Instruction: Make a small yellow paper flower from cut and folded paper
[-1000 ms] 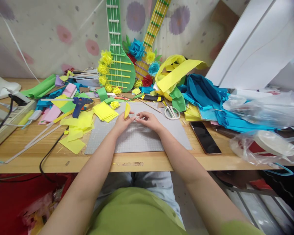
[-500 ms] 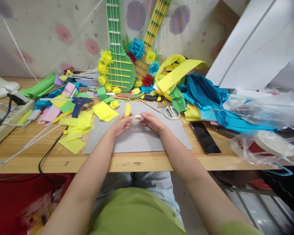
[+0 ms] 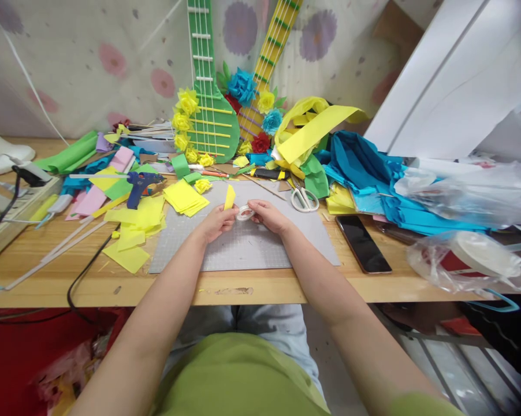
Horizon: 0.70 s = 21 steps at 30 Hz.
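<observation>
Over the grey cutting mat (image 3: pixel 252 254), my left hand (image 3: pixel 218 222) is closed on a narrow piece of yellow paper (image 3: pixel 230 197), which sticks up above the fingers. My right hand (image 3: pixel 267 215) pinches a small white roll of tape (image 3: pixel 244 214) from its right side. The left fingertips are at the roll's left edge; whether they grip its tape end is too small to see. A stack of yellow paper squares (image 3: pixel 186 197) lies left of my left hand, with a yellow paper flower (image 3: pixel 203 185) beside it. White-handled scissors (image 3: pixel 304 199) rest right of my right hand.
A blue glue gun (image 3: pixel 140 188) and yellow sheets (image 3: pixel 128 257) lie left. Green (image 3: pixel 219 127) and yellow (image 3: pixel 271 52) paper instruments with flowers stand behind. On the right are a phone (image 3: pixel 363 244), blue crepe paper (image 3: pixel 364 167) and a bagged roll (image 3: pixel 468 260).
The tape roll has tilted and turned more of its ring toward me. My left hand and the yellow piece have shifted slightly right and down.
</observation>
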### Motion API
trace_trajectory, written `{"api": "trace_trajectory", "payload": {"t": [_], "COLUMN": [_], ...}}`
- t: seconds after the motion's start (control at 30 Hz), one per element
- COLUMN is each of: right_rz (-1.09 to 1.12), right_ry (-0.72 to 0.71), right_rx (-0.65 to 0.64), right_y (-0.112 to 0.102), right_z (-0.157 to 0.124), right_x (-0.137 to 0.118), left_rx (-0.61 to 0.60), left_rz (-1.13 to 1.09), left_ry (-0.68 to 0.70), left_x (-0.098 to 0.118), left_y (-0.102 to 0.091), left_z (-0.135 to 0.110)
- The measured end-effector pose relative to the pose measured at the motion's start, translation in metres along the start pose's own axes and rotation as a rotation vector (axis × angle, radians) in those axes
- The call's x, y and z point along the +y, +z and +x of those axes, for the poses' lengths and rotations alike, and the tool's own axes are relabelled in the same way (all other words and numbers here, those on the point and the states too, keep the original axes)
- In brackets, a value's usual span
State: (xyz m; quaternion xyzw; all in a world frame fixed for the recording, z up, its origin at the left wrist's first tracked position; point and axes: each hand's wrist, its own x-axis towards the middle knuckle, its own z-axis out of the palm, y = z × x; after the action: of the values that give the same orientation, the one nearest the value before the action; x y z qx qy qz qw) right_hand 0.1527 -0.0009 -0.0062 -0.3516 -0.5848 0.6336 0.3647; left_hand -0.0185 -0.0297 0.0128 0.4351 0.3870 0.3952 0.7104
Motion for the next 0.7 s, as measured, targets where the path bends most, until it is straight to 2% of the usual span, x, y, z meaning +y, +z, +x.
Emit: {"api": "trace_trajectory", "payload": {"t": [0.2,0.4,0.7], "right_rz": [0.106,0.230,0.055], "right_ry": [0.019,-0.021,-0.037], "right_rx": [0.026,0.009,0.031], "right_y": [0.002,0.000,0.001], "right_z": [-0.001,-0.003,-0.006], "right_x": [-0.004,-0.011,-0.013], "left_rx": [-0.023,-0.017,0.013], "left_rz": [-0.078,-0.094,-0.073], "left_ry": [0.015,0.012,0.009], "left_x": [0.003,0.003,0.003], "left_y": [0.001,0.004,0.004], "left_z": [-0.002,-0.003,-0.002]}}
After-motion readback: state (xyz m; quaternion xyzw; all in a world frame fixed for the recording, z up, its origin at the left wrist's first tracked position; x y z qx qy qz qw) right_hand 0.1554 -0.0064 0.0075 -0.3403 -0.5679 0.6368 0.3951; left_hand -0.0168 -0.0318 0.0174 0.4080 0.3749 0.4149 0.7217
